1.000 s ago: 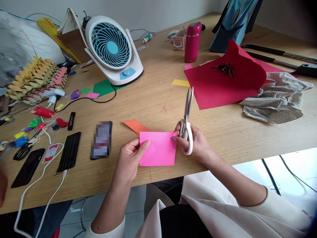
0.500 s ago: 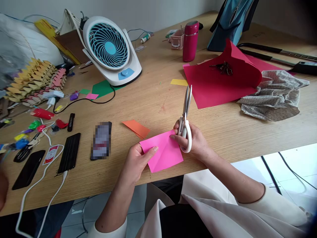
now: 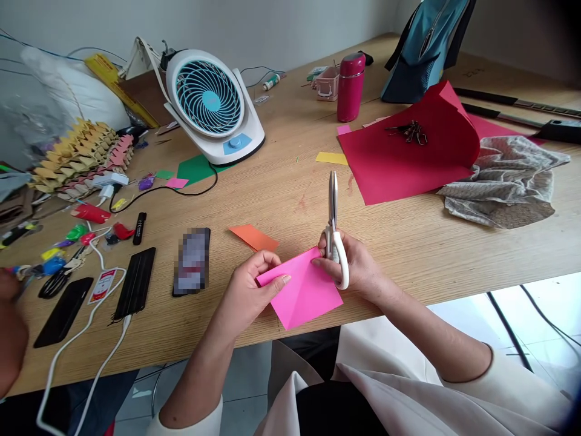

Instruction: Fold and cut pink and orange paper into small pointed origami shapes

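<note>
At the lower middle of the frame, above the near edge of the counter, the pink paper is held between two hands. The left hand has its grip pinched on the paper's left corner, thumb on top. The right hand pinches the upper corner between thumb and fingers, and its grip also keeps the white-handled scissors, whose blades point up the frame, nearly together and clear of the sheet.

A crease runs across the paper, so the step in hand looks like handling or lining up the sheet, not cutting. Any cut would call for the left grip to take the paper alone while the right hand turns and opens the blades.

As for containers, a small pink basket sits at the upper middle, its contents too small to tell. Beside it a magenta bottle stands upright, lid on, its inside hidden. At the upper right, a blue bag also shows nothing of its contents.
</note>
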`<state>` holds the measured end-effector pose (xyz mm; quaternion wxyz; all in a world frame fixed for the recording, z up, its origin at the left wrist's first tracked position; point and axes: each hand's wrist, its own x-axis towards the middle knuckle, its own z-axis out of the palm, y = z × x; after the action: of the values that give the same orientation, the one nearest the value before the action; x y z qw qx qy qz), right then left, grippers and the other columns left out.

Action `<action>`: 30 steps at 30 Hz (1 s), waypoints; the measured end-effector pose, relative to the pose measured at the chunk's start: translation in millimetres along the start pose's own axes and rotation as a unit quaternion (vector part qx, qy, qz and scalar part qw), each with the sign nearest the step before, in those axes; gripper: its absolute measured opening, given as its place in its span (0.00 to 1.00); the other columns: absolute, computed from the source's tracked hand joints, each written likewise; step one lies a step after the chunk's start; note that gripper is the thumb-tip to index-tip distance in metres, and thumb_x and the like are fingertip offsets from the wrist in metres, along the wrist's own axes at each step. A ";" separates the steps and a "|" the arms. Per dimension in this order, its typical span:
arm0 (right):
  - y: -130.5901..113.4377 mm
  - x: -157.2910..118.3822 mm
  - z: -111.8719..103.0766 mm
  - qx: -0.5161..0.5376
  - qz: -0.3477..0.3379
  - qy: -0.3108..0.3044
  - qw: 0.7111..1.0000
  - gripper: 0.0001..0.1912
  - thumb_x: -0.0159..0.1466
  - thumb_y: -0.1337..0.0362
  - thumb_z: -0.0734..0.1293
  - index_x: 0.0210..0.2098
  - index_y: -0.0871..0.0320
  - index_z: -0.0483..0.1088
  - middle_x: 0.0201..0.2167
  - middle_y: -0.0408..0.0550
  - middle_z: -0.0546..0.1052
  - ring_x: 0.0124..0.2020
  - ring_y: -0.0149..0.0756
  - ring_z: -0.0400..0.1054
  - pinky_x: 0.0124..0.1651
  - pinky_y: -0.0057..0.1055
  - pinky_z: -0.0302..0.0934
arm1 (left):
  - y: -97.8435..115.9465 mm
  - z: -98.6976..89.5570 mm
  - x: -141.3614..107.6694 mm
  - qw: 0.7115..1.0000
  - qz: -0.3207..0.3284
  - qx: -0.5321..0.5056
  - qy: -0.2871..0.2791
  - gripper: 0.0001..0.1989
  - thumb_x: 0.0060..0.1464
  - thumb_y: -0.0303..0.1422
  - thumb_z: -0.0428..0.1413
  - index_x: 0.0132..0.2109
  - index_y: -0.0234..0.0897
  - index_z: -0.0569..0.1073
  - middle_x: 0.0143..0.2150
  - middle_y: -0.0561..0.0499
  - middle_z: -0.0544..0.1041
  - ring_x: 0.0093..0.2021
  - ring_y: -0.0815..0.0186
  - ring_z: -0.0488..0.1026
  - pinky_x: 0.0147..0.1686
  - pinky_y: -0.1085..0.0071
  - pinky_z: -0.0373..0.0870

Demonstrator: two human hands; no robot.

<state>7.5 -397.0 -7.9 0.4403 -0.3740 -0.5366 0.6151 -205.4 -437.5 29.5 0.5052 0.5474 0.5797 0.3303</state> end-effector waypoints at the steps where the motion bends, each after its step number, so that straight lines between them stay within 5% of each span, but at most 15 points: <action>1: 0.5 -0.5 -0.1 0.003 -0.001 -0.013 1.000 0.14 0.53 0.67 0.72 0.33 0.56 0.62 0.26 0.36 0.64 0.23 0.25 0.54 0.24 0.25 0.50 | 3.8 -3.2 1.0 1.000 0.016 0.012 -0.012 0.10 0.54 0.32 0.62 0.39 0.38 0.67 0.35 0.55 0.73 0.34 0.71 0.69 0.33 0.77 0.64; 6: -1.1 -1.5 1.1 -0.004 0.002 -0.068 0.998 0.13 0.54 0.69 0.71 0.33 0.56 0.62 0.27 0.37 0.65 0.24 0.26 0.57 0.26 0.26 0.52 | 19.4 -11.4 6.5 0.973 0.085 0.150 -0.153 0.03 0.57 0.26 0.55 0.35 0.38 0.71 0.35 0.55 0.72 0.36 0.71 0.69 0.36 0.76 0.63; 11: -4.8 -0.7 3.4 0.022 0.012 -0.089 0.996 0.17 0.53 0.65 0.75 0.32 0.56 0.62 0.27 0.37 0.66 0.24 0.25 0.57 0.26 0.26 0.53 | 17.0 -7.9 10.2 0.945 0.065 0.220 -0.232 0.14 0.57 0.25 0.53 0.40 0.43 0.82 0.35 0.53 0.78 0.32 0.70 0.71 0.31 0.75 0.63; 19: -5.4 0.7 -3.3 0.053 0.047 -0.014 0.997 0.20 0.56 0.53 0.74 0.36 0.55 0.62 0.27 0.39 0.68 0.25 0.29 0.60 0.25 0.28 0.54 | -1.8 -7.9 0.7 0.996 0.009 0.082 -0.035 0.11 0.55 0.31 0.59 0.44 0.42 0.83 0.40 0.51 0.83 0.35 0.67 0.75 0.33 0.74 0.67; 24: -9.6 2.2 -0.1 -0.002 0.059 -0.023 0.998 0.22 0.52 0.56 0.77 0.33 0.55 0.61 0.24 0.35 0.64 0.22 0.26 0.56 0.24 0.27 0.52 | -9.1 0.7 -7.4 0.995 -0.026 -0.038 0.091 0.14 0.51 0.35 0.65 0.46 0.40 0.83 0.44 0.48 0.83 0.40 0.63 0.77 0.36 0.74 0.71; 30: -4.4 2.2 3.4 0.001 0.053 -0.001 0.999 0.21 0.52 0.58 0.76 0.31 0.55 0.59 0.22 0.34 0.63 0.21 0.25 0.55 0.24 0.27 0.52 | -13.8 7.6 -11.1 0.993 0.017 -0.021 0.112 0.14 0.53 0.34 0.65 0.48 0.41 0.82 0.50 0.49 0.82 0.50 0.60 0.76 0.47 0.70 0.72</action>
<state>4.1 -395.8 -2.9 0.4069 -0.4009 -0.5160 0.6383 -203.6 -452.1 16.9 0.4432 0.5059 0.6158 0.4104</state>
